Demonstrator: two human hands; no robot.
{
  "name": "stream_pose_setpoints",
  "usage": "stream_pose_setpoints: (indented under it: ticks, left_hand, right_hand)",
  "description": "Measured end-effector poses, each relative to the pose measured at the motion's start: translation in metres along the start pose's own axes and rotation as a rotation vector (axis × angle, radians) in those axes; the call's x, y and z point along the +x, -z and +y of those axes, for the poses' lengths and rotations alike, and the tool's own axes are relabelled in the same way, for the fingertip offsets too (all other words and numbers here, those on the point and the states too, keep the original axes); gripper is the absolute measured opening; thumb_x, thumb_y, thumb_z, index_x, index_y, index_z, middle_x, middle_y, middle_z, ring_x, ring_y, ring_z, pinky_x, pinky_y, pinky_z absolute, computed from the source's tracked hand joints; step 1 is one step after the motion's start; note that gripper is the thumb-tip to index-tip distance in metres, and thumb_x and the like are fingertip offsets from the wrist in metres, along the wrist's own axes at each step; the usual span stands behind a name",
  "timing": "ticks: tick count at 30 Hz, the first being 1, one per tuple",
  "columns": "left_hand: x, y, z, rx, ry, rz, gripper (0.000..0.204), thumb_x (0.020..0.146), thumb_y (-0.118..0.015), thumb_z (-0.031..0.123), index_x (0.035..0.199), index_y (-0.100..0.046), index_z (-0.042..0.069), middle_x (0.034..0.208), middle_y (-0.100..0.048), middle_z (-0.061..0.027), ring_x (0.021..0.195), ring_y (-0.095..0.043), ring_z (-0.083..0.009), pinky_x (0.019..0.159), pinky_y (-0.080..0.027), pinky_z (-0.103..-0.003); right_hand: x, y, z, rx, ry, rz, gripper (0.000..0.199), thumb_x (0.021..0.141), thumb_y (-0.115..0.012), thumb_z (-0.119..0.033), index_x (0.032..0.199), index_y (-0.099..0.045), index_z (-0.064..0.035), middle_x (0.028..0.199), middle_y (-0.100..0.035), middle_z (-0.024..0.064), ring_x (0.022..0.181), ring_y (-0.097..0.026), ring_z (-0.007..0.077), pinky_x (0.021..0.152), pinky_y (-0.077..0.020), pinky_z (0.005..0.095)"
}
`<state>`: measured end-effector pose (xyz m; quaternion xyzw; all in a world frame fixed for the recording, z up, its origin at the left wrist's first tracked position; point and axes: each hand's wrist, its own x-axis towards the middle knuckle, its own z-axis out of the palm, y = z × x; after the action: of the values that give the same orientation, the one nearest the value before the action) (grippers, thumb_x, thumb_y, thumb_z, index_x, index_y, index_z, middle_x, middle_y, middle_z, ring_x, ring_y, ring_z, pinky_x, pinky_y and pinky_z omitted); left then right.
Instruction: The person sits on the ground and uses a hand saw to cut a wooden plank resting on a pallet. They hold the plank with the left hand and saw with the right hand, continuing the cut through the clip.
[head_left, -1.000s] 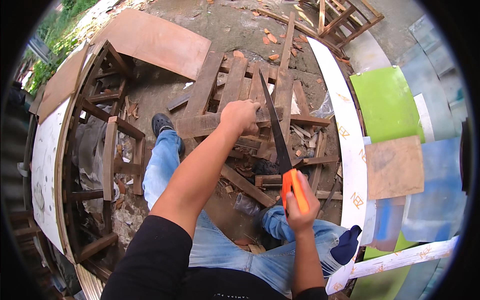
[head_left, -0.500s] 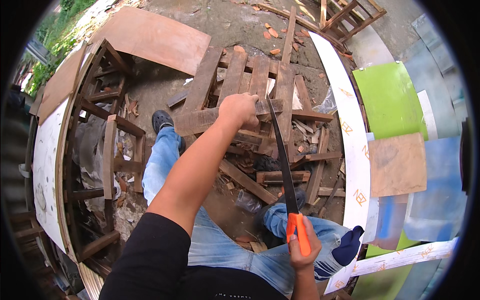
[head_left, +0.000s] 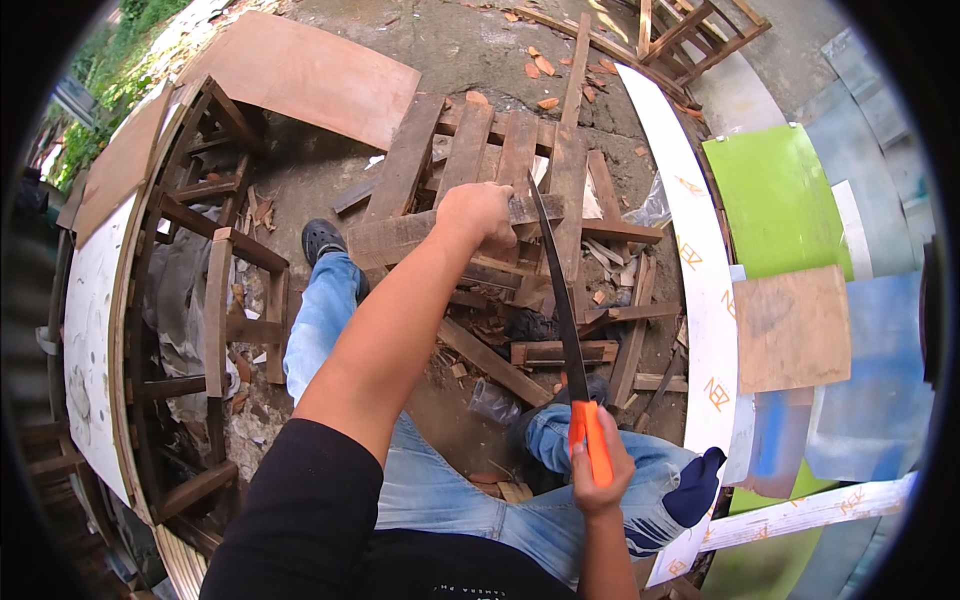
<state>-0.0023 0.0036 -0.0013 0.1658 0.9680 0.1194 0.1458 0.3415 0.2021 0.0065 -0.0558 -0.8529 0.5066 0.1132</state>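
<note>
A short wooden beam (head_left: 388, 238) lies crosswise on a low slatted wooden bench (head_left: 464, 157). My left hand (head_left: 478, 213) is closed over its right part, pressing it against the slats. In my right hand (head_left: 603, 472) is the orange handle of a handsaw (head_left: 566, 315). The saw's long dark blade points away from me and crosses the beam close to its right end, just right of my left hand. Whether the teeth have cut into the wood is too small to tell.
Wooden frames (head_left: 222, 290) stand at the left beside a white panel (head_left: 95, 350). A brown plywood sheet (head_left: 310, 75) lies at the far left. Offcuts and a clear plastic cup (head_left: 494, 402) litter the ground between my legs. A long white board (head_left: 705, 300) runs along the right, beside a green panel (head_left: 775, 200).
My right hand has pushed the saw forward, away from me, so its tip reaches farther past the beam. My left hand and the beam have stayed in place.
</note>
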Motion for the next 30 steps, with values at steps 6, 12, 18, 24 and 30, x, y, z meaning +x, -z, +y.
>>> stream_pose_setpoints:
  ticks: [6, 12, 18, 24, 30]
  left_hand:
    - [-0.003, -0.008, 0.001, 0.003, -0.037, 0.072, 0.058, 0.07, -0.079, 0.029, 0.124, -0.068, 0.01, 0.123, -0.071, -0.0118, 0.113, -0.07, -0.0316, 0.094, -0.058, -0.045]
    - [-0.004, -0.002, 0.001, -0.016, 0.003, 0.028, 0.069, 0.071, -0.08, 0.035, 0.133, -0.063, 0.01, 0.128, -0.069, -0.0133, 0.115, -0.068, -0.0331, 0.096, -0.056, -0.046]
    - [-0.006, 0.001, 0.005, 0.009, -0.015, 0.037, 0.061, 0.07, -0.078, 0.03, 0.126, -0.066, 0.009, 0.125, -0.069, -0.0131, 0.114, -0.068, -0.0324, 0.094, -0.057, -0.045]
    - [-0.013, -0.006, 0.006, 0.02, -0.037, 0.053, 0.057, 0.074, -0.077, 0.029, 0.126, -0.065, 0.009, 0.12, -0.069, -0.0128, 0.113, -0.068, -0.0328, 0.093, -0.057, -0.046]
    - [-0.012, -0.006, 0.004, 0.01, -0.057, 0.066, 0.059, 0.072, -0.079, 0.031, 0.126, -0.066, 0.01, 0.122, -0.07, -0.0124, 0.113, -0.069, -0.0324, 0.094, -0.057, -0.045]
  right_hand:
    - [0.006, 0.013, -0.026, -0.04, 0.026, -0.012, 0.051, 0.085, -0.066, 0.001, 0.135, -0.061, 0.0072, 0.117, -0.074, 0.0228, 0.103, -0.075, 0.0284, 0.092, -0.0558, 0.0329]
    - [0.11, -0.039, -0.017, 0.091, 0.06, -0.018, 0.052, 0.088, -0.064, 0.0, 0.139, -0.058, 0.0078, 0.127, -0.069, 0.0229, 0.116, -0.069, 0.0271, 0.101, -0.051, 0.0337]
    - [0.046, -0.013, -0.018, 0.009, 0.057, -0.002, 0.053, 0.086, -0.065, 0.002, 0.138, -0.06, 0.0065, 0.123, -0.072, 0.0236, 0.11, -0.073, 0.0277, 0.095, -0.0549, 0.033]
    - [-0.018, 0.02, -0.029, 0.029, -0.134, -0.029, 0.053, 0.084, -0.065, 0.002, 0.137, -0.06, 0.0072, 0.119, -0.072, 0.0246, 0.104, -0.074, 0.0282, 0.093, -0.0561, 0.0343]
    - [0.094, -0.031, -0.02, 0.034, 0.106, 0.015, 0.052, 0.087, -0.063, 0.002, 0.138, -0.059, 0.0069, 0.129, -0.07, 0.023, 0.119, -0.069, 0.0282, 0.102, -0.0512, 0.0343]
